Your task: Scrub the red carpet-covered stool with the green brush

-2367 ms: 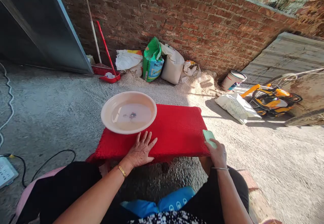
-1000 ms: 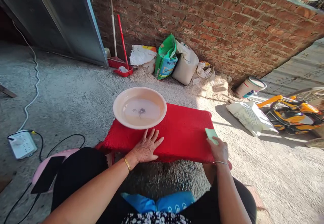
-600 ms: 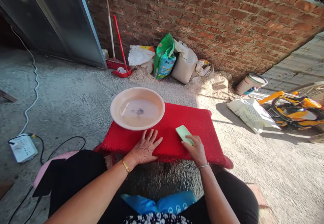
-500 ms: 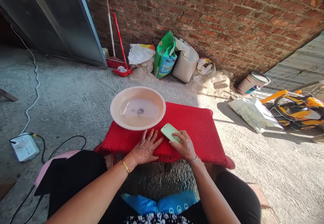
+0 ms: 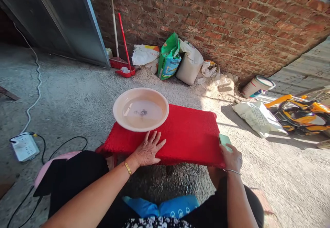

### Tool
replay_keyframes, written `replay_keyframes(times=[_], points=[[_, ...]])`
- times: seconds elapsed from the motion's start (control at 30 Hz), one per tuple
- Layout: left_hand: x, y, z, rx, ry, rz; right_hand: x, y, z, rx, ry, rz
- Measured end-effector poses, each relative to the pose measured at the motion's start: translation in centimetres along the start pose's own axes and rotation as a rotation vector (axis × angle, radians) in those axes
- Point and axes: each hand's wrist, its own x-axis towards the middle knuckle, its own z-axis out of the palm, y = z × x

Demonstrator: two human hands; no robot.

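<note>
We see the right hand [image 5: 232,159] curled around the near part of a green slab [image 5: 225,140], thumb on one side and fingers on the other, so the pinch is closed on it. The slab's long axis slants: its bare, rounded far end points away from us and a little to the left, while its near end runs back under the fingers. It therefore lies just ahead of the knuckles, at the right edge of the fuzzy red tabletop [image 5: 193,128]; whether it presses on that edge or hangs just beside it, we cannot tell. The left hand [image 5: 147,151] is spread flat, palm down, on the near edge of the same tabletop, fingers fanned and pointing forward, well apart from the slab. Just beyond those fingertips we find a pale basin [image 5: 119,111] at the far left of the tabletop, its rim reaching past the edge, with water in it and a dark pattern showing at the bottom. On the floor to our left is a white power strip [image 5: 25,147]; farther off, a red dustpan [image 5: 125,71] and a green bag [image 5: 169,57] sit near the brick wall [image 5: 206,21].
</note>
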Motion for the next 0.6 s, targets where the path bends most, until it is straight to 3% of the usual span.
replay_keyframes(times=[0.1,0.3,0.37,0.47,0.6], points=[[0.0,-0.1,0.1,0.003,-0.008,-0.004,-2.7,-1.8,1.0,0.104,-0.055,-0.134],[0.0,-0.3,0.8,-0.002,-0.007,0.011,-10.3,-10.1,5.7,0.297,-0.416,-0.895],[0.0,-0.4,0.9,-0.006,-0.01,0.014,-10.7,-11.6,6.9,0.262,-0.467,-1.046],[0.1,-0.3,0.9,0.0,-0.007,0.019,-7.9,-11.4,7.3,0.201,-0.428,-0.973],[0.0,-0.2,0.8,0.006,0.012,0.021,-0.9,-6.4,4.5,0.06,-0.163,-0.432]])
